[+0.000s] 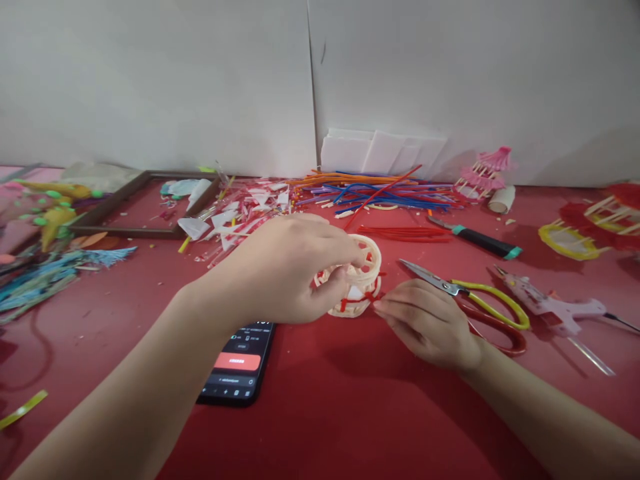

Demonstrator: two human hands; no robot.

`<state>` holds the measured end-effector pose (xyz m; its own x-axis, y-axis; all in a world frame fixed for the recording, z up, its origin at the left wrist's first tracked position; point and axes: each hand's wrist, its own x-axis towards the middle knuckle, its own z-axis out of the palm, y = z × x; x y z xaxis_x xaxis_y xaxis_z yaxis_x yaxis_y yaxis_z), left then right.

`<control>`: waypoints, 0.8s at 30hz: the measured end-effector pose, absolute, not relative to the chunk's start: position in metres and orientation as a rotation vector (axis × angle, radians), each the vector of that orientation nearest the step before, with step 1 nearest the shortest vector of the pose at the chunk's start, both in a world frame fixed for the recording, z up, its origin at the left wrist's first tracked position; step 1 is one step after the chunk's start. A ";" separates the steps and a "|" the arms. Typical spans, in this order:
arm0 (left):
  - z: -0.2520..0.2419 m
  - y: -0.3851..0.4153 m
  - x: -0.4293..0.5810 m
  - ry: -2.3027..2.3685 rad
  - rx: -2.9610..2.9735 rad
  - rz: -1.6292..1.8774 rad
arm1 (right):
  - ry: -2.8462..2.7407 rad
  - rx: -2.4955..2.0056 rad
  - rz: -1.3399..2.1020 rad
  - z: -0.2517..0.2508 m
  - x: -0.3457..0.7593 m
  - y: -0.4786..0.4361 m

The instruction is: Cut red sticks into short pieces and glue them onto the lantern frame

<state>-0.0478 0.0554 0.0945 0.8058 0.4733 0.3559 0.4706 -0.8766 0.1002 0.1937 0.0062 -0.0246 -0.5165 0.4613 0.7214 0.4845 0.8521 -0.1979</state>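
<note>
My left hand (295, 270) is closed on a small cream woven basket (374, 257), fingers over its round upper ring and thumb at the near side. The basket is held tilted low over the red table, and my hand hides much of its left side. A red strand (367, 297) runs across its lower part. At the strand's right end, the fingertips of my right hand (433, 323) are pinched together on it. Just behind my right hand lie scissors (493, 303) with one yellow and one red handle, blades spread slightly.
A phone (237, 373) lies under my left forearm. Coloured strands (380, 190), paper scraps (250, 207) and a brown frame (130, 230) are along the back. On the right are a craft knife (487, 241), a glue gun (555, 307) and a yellow-rimmed craft piece (567, 241).
</note>
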 end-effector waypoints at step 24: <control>0.080 0.039 -0.036 1.586 2.792 0.265 | -1.944 -1.844 -0.070 -0.041 0.470 -0.018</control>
